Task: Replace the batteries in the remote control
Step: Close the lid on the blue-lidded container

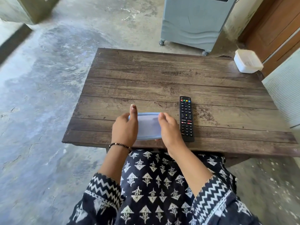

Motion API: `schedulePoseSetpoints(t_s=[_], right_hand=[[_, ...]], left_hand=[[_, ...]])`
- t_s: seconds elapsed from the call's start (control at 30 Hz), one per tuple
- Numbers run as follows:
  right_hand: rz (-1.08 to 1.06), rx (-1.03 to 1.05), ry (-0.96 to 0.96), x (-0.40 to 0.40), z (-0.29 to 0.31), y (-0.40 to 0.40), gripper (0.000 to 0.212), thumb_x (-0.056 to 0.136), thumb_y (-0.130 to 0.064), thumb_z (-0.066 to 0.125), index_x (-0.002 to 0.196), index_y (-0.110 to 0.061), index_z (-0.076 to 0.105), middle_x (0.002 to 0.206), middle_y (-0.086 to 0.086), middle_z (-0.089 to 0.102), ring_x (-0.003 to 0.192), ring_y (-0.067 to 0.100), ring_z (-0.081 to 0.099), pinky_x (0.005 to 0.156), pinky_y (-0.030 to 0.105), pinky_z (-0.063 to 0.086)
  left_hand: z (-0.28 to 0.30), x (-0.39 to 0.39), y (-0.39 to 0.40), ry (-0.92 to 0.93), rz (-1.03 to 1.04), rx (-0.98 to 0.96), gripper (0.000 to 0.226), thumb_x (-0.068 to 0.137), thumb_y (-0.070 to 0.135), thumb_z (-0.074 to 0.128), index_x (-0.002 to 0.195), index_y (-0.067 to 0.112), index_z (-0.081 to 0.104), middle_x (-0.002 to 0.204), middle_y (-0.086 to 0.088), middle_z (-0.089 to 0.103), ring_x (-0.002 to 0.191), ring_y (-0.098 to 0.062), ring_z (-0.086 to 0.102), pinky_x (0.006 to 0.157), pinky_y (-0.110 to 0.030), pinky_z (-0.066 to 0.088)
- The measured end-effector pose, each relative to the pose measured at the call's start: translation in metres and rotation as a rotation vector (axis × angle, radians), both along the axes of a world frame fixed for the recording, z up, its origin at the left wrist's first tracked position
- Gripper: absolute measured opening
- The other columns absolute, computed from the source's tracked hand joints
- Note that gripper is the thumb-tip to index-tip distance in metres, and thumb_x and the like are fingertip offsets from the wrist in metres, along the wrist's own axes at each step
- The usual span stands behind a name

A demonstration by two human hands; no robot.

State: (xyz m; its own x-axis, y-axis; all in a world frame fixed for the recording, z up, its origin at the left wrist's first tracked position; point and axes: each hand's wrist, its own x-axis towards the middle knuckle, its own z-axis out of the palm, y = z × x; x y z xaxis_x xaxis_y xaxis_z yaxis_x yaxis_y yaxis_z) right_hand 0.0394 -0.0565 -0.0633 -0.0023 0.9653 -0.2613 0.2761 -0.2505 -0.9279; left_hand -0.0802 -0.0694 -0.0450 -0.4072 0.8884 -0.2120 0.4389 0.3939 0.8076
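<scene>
A black remote control (186,119) lies face up, buttons showing, on the wooden table (162,82), near its front edge. Just left of it sits a small plastic box with a pale blue lid (148,125). My left hand (125,127) grips the box's left side, with the thumb raised along the lid's far left corner. My right hand (168,129) holds the box's right side, between the box and the remote. The box's contents are hidden by the lid, and no batteries are in view.
A white lidded container (247,63) sits at the table's far right corner. Beyond the table stands a grey wheeled cooler (193,23), with a wooden door (274,28) to its right. A white ribbed panel (285,98) is at the right edge. Concrete floor lies to the left.
</scene>
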Motion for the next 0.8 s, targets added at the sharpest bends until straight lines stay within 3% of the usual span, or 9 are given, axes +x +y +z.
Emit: schedulePoseSetpoints(t_s=[0.07,0.13,0.2,0.3,0.43,0.53,0.6,0.67,0.8], right_hand=[[-0.075,-0.007,-0.027,0.0,0.005,0.002,0.047,0.097,-0.047,0.03,0.072,-0.017,0.056,0.066,-0.003,0.051,0.067,0.017,0.05,0.063,0.029,0.04],[-0.092,-0.067,-0.122,0.001,0.01,0.007,0.06,0.092,-0.059,0.03,0.05,-0.016,0.038,0.05,0.0,0.041,0.054,0.022,0.047,0.055,0.03,0.044],[-0.068,-0.11,-0.202,0.002,0.012,0.009,0.065,0.089,-0.063,0.032,0.046,-0.014,0.034,0.047,0.001,0.038,0.047,0.023,0.046,0.045,0.024,0.047],[-0.052,-0.047,-0.333,0.003,0.013,0.007,0.066,0.092,-0.058,0.031,0.044,-0.013,0.03,0.045,0.002,0.035,0.041,0.018,0.035,0.036,0.026,0.028],[-0.069,0.012,-0.293,0.004,0.007,0.007,0.062,0.094,-0.053,0.031,0.045,-0.015,0.026,0.043,-0.001,0.031,0.042,0.016,0.03,0.044,0.031,0.021],[-0.049,-0.093,-0.155,0.004,0.005,0.004,0.061,0.089,-0.062,0.032,0.05,-0.015,0.033,0.049,0.001,0.036,0.044,0.02,0.042,0.046,0.03,0.032],[0.067,-0.256,-0.036,0.004,0.006,0.002,0.062,0.085,-0.068,0.033,0.071,-0.01,0.051,0.068,0.009,0.051,0.053,0.029,0.06,0.049,0.037,0.05],[0.184,-0.281,-0.051,0.005,0.006,0.0,0.056,0.088,-0.06,0.04,0.095,-0.006,0.054,0.078,0.011,0.055,0.055,0.028,0.062,0.06,0.045,0.054],[0.09,-0.195,-0.098,-0.008,0.004,-0.001,0.047,0.091,-0.044,0.049,0.09,0.002,0.057,0.061,0.007,0.056,0.046,0.024,0.056,0.057,0.043,0.053]], left_hand=[[0.004,0.004,0.001,0.051,0.002,0.023,0.056,0.094,0.051,0.031,0.052,0.014,0.026,0.05,-0.004,0.035,0.053,-0.024,0.036,0.048,-0.033,0.024],[0.003,0.007,0.0,0.073,-0.013,0.002,0.054,0.092,0.053,0.033,0.054,0.014,0.031,0.054,-0.002,0.037,0.056,-0.02,0.037,0.053,-0.034,0.025],[-0.003,0.009,-0.003,0.037,-0.014,0.006,0.047,0.092,0.052,0.034,0.067,0.013,0.038,0.064,-0.002,0.045,0.068,-0.023,0.043,0.062,-0.032,0.029],[-0.008,0.013,-0.005,-0.015,-0.015,0.033,0.036,0.094,0.048,0.032,0.082,0.014,0.042,0.066,0.003,0.047,0.075,-0.025,0.045,0.064,-0.031,0.027],[-0.011,0.015,-0.004,-0.001,-0.037,0.061,0.035,0.095,0.045,0.031,0.087,0.014,0.045,0.065,0.005,0.047,0.076,-0.024,0.046,0.062,-0.03,0.024],[-0.014,0.008,0.001,0.017,-0.043,0.075,0.038,0.095,0.044,0.033,0.087,0.011,0.05,0.066,0.006,0.047,0.077,-0.024,0.048,0.065,-0.03,0.027],[-0.016,-0.001,0.004,0.027,-0.027,0.086,0.04,0.095,0.043,0.034,0.08,0.01,0.05,0.064,0.005,0.047,0.075,-0.024,0.048,0.065,-0.03,0.029],[-0.018,-0.011,0.004,0.037,0.0,0.108,0.044,0.096,0.043,0.032,0.077,0.008,0.051,0.069,-0.002,0.053,0.076,-0.026,0.05,0.066,-0.031,0.032],[-0.02,-0.035,-0.003,0.033,-0.028,0.131,0.043,0.097,0.038,0.035,0.098,0.004,0.061,0.089,-0.013,0.064,0.087,-0.03,0.058,0.073,-0.034,0.041]])
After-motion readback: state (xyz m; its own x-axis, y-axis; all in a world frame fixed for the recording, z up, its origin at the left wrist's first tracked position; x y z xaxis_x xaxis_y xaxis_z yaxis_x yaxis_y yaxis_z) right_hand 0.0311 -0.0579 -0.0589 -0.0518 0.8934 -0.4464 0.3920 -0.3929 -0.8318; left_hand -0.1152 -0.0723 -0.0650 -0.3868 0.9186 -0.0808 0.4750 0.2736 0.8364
